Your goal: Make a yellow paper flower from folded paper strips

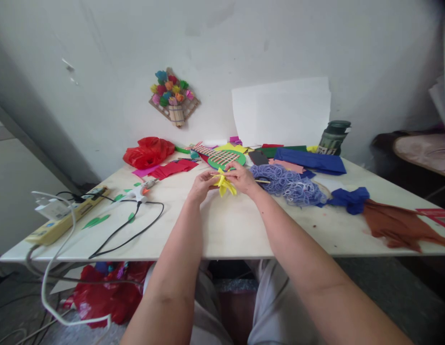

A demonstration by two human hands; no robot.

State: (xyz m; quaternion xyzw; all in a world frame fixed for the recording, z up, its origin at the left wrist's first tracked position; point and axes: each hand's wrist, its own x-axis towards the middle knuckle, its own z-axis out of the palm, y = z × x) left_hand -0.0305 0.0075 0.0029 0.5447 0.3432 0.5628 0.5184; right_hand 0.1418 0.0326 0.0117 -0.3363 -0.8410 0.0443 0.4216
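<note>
Both my hands meet over the middle of the white table (pixel 229 230). My left hand (pixel 202 184) and my right hand (pixel 242 178) are closed in a pinch on a yellow paper flower (pixel 226 187) with cut petals, mounted on a thin wooden stick (pixel 262 181) that pokes out to the right past my right hand. The flower hangs just above the tabletop. A woven green and pink paper disc (pixel 222 159) lies just behind my hands.
A pile of purple rubber bands (pixel 290 184) lies right of my hands, with blue cloth (pixel 348 199) and brown cloth (pixel 398 227) beyond. A glue gun (pixel 141 191), black cable and power strip (pixel 64 218) sit at left. Red bag (pixel 148 151), coloured sheets, a phone (pixel 258 157) and a dark bottle (pixel 333 136) line the back.
</note>
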